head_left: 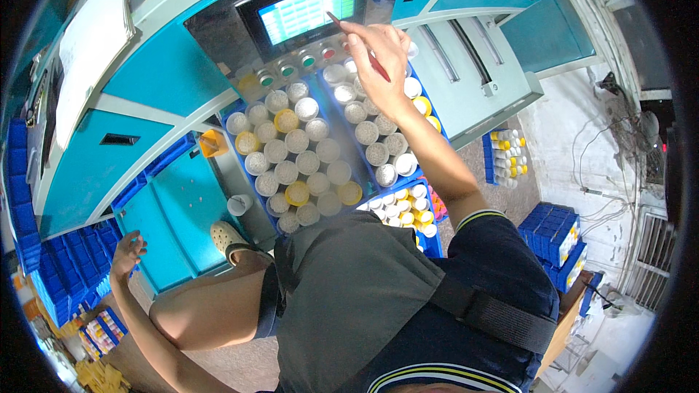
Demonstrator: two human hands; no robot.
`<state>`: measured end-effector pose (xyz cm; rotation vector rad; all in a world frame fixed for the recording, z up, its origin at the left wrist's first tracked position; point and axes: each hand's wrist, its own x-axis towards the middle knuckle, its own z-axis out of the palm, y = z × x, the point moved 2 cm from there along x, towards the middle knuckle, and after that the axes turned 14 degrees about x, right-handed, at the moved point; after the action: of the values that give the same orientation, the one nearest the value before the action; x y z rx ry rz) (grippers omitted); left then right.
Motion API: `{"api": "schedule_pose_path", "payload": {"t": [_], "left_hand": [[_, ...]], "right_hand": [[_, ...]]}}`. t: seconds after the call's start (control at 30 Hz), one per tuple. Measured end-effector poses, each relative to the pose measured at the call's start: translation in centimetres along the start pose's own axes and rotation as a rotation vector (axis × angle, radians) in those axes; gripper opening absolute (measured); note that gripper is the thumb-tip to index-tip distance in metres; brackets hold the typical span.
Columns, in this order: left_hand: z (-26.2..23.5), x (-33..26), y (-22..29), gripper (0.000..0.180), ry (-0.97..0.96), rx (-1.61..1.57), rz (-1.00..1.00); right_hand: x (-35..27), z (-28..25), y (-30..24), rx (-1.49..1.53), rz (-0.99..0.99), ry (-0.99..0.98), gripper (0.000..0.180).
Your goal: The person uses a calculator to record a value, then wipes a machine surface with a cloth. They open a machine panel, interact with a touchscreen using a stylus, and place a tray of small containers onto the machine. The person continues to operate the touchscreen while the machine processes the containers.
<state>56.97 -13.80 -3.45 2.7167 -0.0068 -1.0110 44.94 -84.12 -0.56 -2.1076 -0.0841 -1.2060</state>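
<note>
My right hand [382, 54] is closed around a slim dark-red pointed tool [378, 65], pen-like in shape; its exact kind is unclear. The tool's dark tip meets or hovers just over a lit touchscreen [309, 13] in a black frame; contact cannot be made out. Beneath that forearm stand blue trays [324, 113] packed with round white and yellow cups [296, 141], many filled with small pale pieces. Away to the left, my left hand [129, 253] hangs with loosely bent fingers apart, holding nothing visible, beside a teal panel [171, 215].
Round push buttons [308, 61] line the panel below the screen. Teal machine doors [164, 73] flank it. A grey slotted plate [473, 65] lies to the right. Stacked blue crates [550, 236] stand lower right, more blue bins [69, 269] at left. One white cup [238, 205] sits near my shoe.
</note>
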Motion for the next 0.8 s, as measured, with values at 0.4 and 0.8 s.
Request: {"api": "schedule_pose_path", "payload": {"t": [0.4,0.8], "left_hand": [[-0.1,-0.6,0.6,0.091,-0.03,-0.029,-0.023],[0.0,-0.5,0.7,0.088,-0.028,-0.039,-0.023]], "right_hand": [[0.1,1.9,-0.9,0.091,-0.078,-0.018,0.016],[-1.7,1.7,-0.1,0.021,0.055,-0.012,0.014]]}}
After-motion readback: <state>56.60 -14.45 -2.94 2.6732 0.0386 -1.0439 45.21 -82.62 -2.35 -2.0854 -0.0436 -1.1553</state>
